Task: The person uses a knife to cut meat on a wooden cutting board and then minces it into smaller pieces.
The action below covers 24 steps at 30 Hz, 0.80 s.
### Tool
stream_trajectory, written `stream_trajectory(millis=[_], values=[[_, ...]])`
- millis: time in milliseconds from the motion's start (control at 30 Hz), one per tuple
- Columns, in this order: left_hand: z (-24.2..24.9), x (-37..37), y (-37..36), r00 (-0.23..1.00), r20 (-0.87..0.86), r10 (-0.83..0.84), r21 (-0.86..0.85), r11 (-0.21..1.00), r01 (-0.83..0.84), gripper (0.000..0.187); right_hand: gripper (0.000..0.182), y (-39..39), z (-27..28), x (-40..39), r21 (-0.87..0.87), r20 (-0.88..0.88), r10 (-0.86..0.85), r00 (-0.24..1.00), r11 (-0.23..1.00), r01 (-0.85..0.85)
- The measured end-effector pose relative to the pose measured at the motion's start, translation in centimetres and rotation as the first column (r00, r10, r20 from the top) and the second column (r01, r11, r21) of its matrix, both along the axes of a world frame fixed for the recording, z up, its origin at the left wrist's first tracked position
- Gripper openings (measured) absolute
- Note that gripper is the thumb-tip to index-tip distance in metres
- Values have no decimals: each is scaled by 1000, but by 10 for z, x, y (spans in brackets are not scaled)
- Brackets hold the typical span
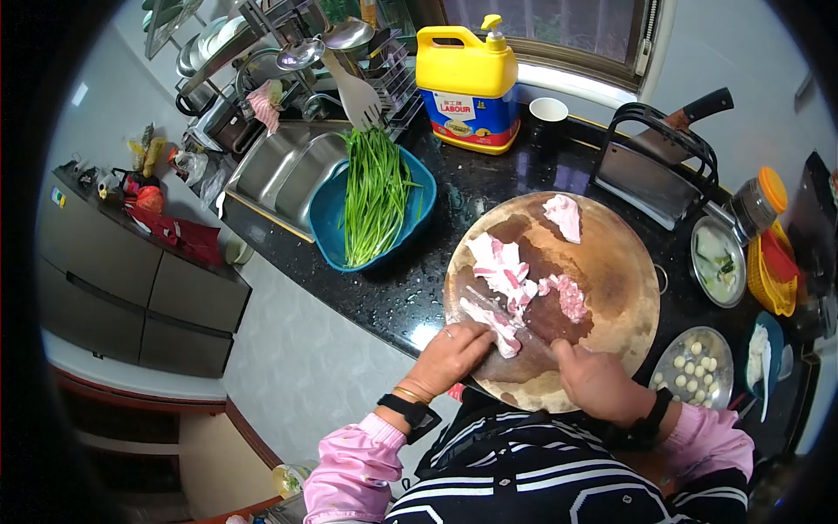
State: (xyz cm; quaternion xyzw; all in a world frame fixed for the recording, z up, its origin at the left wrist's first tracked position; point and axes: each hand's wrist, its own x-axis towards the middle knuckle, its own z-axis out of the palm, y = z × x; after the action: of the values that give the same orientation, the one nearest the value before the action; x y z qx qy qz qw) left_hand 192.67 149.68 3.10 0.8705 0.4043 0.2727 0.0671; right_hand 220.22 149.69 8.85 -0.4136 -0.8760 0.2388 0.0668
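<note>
A round wooden chopping board (624,262) lies on the dark counter before me. My left hand (447,356) has its fingers curled against a strip of pale pink, fatty raw meat (502,334) at the board's near left. In my right hand (598,382) is a kitchen knife (534,346), gripped by its handle, its blade beside that strip; the handle is mostly hidden by my fingers. Just beyond lies a larger chunk of meat (499,265). A small heap of chopped meat (569,298) sits to its right, and another pale piece (563,217) rests near the far edge.
Left of the board, a blue basin (422,196) holds long green stalks, beside a steel sink (271,175). A yellow jug (467,79) stands at the back. To the right are a knife rack (650,179), a bowl (717,262) and a plate of small white balls (698,341).
</note>
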Motion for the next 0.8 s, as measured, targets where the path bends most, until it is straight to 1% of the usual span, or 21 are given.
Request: stream_trajectory(millis=[33,100,133,267,333,433,567,633,667,733,800], values=[[-1,3,-2,1000,-11,-13,0,1000,13,30,21,-3,1,-3,4,4,3,1000,1000,-3],[-9,4,-4,999,-33,1,18,1000,-1,29,26,-11,4,-8,114,125,105,987,986,-119],[-12,4,-3,998,-58,13,31,999,-11,29,33,-13,6,-9,85,180,129,975,986,-147],[-14,10,3,998,-56,-6,77,997,10,29,31,-16,11,-7,132,175,116,978,981,-140],[-12,11,5,999,-51,12,49,999,-10,28,30,-18,9,-6,152,237,109,965,977,-148],[-16,11,1,999,-30,23,-3,1000,-23,29,30,-19,8,-5,171,240,102,965,974,-146],[-20,10,0,1000,-13,19,-23,1000,-19,31,29,-17,7,-4,148,244,111,964,978,-150],[-24,9,-1,1000,17,21,-26,999,-20,31,27,-17,14,-3,181,201,138,970,968,-175],[-25,8,0,1000,22,23,-33,999,-22,31,27,-18,17,-2,174,204,140,969,969,-177],[-27,8,2,999,39,18,-2,1000,-18,28,26,-19,19,-2,87,225,138,965,983,-161],[-30,9,2,997,68,38,-23,999,-37,27,27,-17,16,-4,62,224,149,963,984,-166]])
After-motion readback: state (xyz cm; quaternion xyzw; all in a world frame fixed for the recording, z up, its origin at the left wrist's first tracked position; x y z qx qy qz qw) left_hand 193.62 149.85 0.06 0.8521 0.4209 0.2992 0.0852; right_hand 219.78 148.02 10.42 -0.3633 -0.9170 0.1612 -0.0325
